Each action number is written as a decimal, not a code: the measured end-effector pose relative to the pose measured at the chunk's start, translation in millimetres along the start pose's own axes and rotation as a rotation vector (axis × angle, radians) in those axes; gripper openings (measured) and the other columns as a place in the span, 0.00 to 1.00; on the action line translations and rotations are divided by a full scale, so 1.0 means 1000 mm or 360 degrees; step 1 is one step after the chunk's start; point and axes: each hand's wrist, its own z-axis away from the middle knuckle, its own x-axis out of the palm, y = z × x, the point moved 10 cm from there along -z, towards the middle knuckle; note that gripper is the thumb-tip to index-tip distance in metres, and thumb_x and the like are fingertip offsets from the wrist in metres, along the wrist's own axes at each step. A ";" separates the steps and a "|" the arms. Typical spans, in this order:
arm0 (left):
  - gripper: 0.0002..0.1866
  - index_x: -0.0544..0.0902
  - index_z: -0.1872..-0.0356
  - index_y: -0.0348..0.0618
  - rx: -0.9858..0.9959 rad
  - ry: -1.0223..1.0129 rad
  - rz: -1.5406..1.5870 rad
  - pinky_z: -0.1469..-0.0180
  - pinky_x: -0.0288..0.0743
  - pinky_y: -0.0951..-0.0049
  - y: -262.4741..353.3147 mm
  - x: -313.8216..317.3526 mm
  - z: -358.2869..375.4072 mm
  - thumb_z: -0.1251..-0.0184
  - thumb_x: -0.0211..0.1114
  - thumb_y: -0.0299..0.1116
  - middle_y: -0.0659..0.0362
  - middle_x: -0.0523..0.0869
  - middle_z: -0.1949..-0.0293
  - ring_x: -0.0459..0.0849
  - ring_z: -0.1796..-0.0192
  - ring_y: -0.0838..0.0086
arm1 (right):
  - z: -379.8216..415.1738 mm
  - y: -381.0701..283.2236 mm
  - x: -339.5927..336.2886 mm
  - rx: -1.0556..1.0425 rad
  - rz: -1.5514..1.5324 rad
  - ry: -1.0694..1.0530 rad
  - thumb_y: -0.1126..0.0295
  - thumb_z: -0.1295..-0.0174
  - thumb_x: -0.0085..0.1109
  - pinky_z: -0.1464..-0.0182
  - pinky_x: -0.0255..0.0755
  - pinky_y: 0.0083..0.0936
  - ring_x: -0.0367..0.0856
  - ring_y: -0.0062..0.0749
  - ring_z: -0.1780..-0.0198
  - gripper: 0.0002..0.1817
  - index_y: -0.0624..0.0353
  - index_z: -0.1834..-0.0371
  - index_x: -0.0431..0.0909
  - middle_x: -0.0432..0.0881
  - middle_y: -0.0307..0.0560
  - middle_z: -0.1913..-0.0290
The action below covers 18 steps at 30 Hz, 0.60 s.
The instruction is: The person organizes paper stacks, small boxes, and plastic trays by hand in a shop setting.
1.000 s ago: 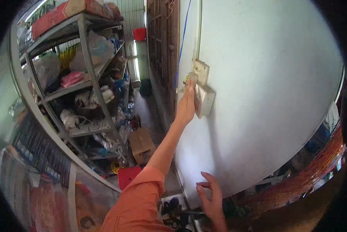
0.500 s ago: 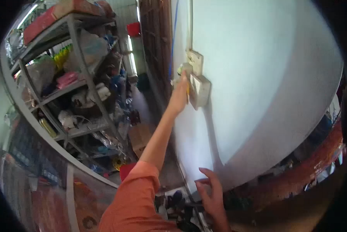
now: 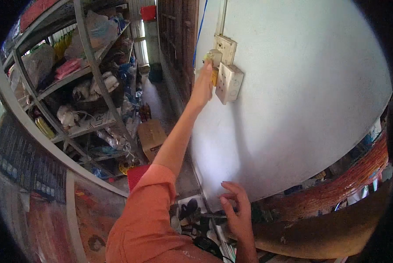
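My left hand (image 3: 203, 85) reaches up to the wall, with its thumb against a small off-white fitting (image 3: 215, 57). A yellow piece (image 3: 214, 77) shows beside the fingers, which are closed and partly hidden; I cannot make out exactly what they hold. Just right of this hand, a white socket box (image 3: 229, 83) is fixed to the wall. Above it sits a flat, worn wall plate (image 3: 225, 45). Lower down, my right hand (image 3: 239, 210) hangs in front of the wall, its fingers loosely bent and apart from the thumb, holding nothing.
Metal shelving (image 3: 91, 57) loaded with bags and bundles stands on the left. A cardboard box (image 3: 151, 139) is on the floor by the shelving. A blue cord (image 3: 200, 33) runs down along the wall's edge. At lower right lies a bundle of reddish strands (image 3: 336, 186).
The view has shifted, so the wall fittings appear higher. My left hand stays at the off-white fitting. My right hand stays low, its fingers slightly more bent.
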 end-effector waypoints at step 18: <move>0.47 0.52 0.19 0.41 0.0022 -0.0128 -0.0371 0.78 0.60 0.75 -0.038 -0.038 -0.069 0.24 0.32 0.71 0.63 0.75 0.72 0.62 0.81 0.82 | -0.005 0.013 -0.015 0.0013 0.0003 0.0120 0.74 0.30 0.59 0.43 0.76 0.33 0.81 0.33 0.48 0.14 0.62 0.43 0.77 0.77 0.50 0.40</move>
